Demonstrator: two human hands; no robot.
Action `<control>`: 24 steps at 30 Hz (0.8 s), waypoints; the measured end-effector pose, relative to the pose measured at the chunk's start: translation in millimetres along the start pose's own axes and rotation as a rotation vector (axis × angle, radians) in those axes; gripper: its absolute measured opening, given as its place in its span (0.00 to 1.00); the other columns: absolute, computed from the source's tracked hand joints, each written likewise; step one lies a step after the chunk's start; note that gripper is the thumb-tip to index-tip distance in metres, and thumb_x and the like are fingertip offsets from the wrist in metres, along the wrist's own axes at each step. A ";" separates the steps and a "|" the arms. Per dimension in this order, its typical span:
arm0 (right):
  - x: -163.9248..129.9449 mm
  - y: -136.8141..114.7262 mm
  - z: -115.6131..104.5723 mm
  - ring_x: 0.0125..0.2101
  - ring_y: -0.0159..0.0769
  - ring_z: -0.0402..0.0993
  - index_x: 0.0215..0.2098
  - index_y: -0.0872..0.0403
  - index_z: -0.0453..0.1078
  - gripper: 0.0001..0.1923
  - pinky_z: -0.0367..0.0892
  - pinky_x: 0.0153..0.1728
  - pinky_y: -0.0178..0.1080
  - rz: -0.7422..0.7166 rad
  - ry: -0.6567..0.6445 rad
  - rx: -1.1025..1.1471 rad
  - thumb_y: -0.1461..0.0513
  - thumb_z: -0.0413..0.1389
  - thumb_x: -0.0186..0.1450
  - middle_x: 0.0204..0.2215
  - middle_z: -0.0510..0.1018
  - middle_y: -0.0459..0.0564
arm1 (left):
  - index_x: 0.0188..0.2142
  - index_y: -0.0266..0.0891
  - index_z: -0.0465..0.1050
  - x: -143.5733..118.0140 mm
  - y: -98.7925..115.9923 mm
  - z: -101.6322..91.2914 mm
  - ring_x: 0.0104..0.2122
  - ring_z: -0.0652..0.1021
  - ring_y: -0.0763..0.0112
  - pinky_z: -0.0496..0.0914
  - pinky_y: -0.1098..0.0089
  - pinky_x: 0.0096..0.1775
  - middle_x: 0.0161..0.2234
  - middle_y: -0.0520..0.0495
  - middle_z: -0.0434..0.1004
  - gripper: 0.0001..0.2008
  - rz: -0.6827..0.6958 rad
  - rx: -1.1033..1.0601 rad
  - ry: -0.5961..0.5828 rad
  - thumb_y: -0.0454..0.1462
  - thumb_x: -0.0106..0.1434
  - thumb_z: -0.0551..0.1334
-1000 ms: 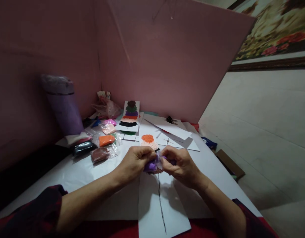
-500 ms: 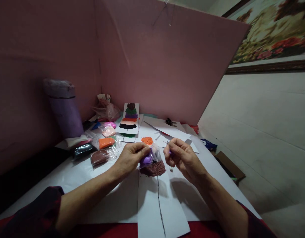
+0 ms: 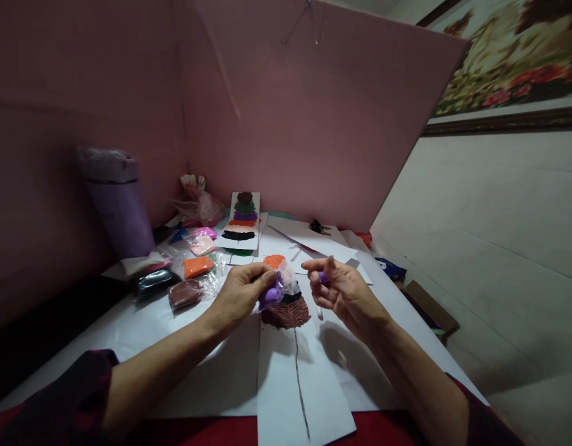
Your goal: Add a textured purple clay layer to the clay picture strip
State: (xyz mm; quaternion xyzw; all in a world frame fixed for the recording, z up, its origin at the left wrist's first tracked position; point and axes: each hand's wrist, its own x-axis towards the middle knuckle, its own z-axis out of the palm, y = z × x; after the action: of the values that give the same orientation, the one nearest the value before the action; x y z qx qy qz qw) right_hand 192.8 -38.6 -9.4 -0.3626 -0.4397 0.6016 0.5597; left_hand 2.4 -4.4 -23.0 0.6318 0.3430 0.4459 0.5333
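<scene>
Left hand has its fingers closed around a small clear plastic bag with a lump of purple modelling clay inside, held just above the middle of the white-covered counter. Right hand sits at about 3 o'clock from the bag, near but apart, with thumb and forefinger pinched shut on a tiny purple bit of clay and the other fingers loosely curled. Right under the bag is a long white paper strip with a black line drawn down it, and at its far end there's a textured clay picture with brown, black and orange bands, partly hidden by the bag. Out at 10 o'clock from the hands lies a cluster of clear packets of clay in orange, brown, black, peach and pink. At 12 o'clock a finished white card with stacked coloured clay stripes leans by the pink partition board. A purple tumbler with a plastic-wrapped top stands further left. No readable writing or brand names anywhere that I can make out.
</scene>
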 end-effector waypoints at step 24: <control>5.7 7.5 -4.6 0.17 0.23 0.58 0.35 0.57 0.77 0.21 0.51 0.16 0.31 0.009 0.031 -0.210 0.51 0.68 0.49 0.24 0.72 0.46 | 0.28 0.37 0.75 6.0 2.4 -82.9 0.24 0.69 0.69 0.59 0.72 0.25 0.22 0.50 0.71 0.11 -0.037 0.745 0.232 0.40 0.55 0.57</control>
State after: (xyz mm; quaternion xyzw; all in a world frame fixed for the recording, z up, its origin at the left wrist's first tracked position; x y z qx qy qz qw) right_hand 193.8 -32.3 -17.8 -0.4306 -0.4900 0.5491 0.5225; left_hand -72.5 31.2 -16.7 0.7211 0.5508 0.3497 0.2331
